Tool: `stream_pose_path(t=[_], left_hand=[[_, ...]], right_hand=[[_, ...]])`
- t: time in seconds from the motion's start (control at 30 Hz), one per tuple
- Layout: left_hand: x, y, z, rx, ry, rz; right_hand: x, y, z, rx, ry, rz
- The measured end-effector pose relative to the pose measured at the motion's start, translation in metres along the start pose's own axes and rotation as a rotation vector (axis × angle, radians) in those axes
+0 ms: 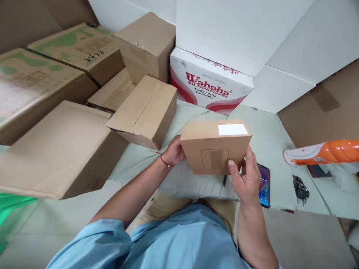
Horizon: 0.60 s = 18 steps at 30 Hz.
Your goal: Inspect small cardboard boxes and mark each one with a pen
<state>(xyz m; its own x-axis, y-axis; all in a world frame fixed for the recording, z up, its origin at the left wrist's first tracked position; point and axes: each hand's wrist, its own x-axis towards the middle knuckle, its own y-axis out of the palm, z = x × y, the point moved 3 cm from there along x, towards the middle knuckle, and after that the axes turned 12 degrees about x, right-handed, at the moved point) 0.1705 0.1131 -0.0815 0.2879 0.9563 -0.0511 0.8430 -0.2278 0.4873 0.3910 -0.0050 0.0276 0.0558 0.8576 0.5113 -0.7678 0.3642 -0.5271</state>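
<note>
A small brown cardboard box (pixel 215 146) with a white label on top and tape on its near face is held up between both hands. My left hand (pixel 174 151) grips its left side, with a red string around the wrist. My right hand (pixel 246 179) wraps the right lower corner, thumb pressed on the front face. The box hovers above a pale cloth-covered surface (pixel 266 138).
Several brown cartons are stacked at the left, the nearest (pixel 143 112) just left of the held box. A white and red "Wahaha" carton (pixel 210 84) stands behind. A phone (pixel 264 185), a bunch of keys (pixel 300 188) and an orange-white tool (pixel 322 152) lie at right.
</note>
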Motion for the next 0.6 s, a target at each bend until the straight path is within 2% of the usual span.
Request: stream_pose_path(t=[0.17, 0.37, 0.5, 0.6], left_hand=[[-0.001, 0.004, -0.009, 0.013, 0.031, 0.026], [0.001, 0.004, -0.015, 0.054, 0.086, 0.033], [-0.001, 0.006, -0.015, 0.100, 0.086, 0.126], [-0.001, 0.010, -0.008, 0.137, 0.049, 0.213]], right_hand=[[-0.012, 0.004, -0.021, 0.036, 0.280, -0.153], [-0.021, 0.007, -0.051, 0.180, 0.495, -0.282], [-0.031, 0.012, -0.083, 0.381, 0.690, -0.244], [-0.042, 0.017, -0.096, 0.531, 0.843, -0.243]])
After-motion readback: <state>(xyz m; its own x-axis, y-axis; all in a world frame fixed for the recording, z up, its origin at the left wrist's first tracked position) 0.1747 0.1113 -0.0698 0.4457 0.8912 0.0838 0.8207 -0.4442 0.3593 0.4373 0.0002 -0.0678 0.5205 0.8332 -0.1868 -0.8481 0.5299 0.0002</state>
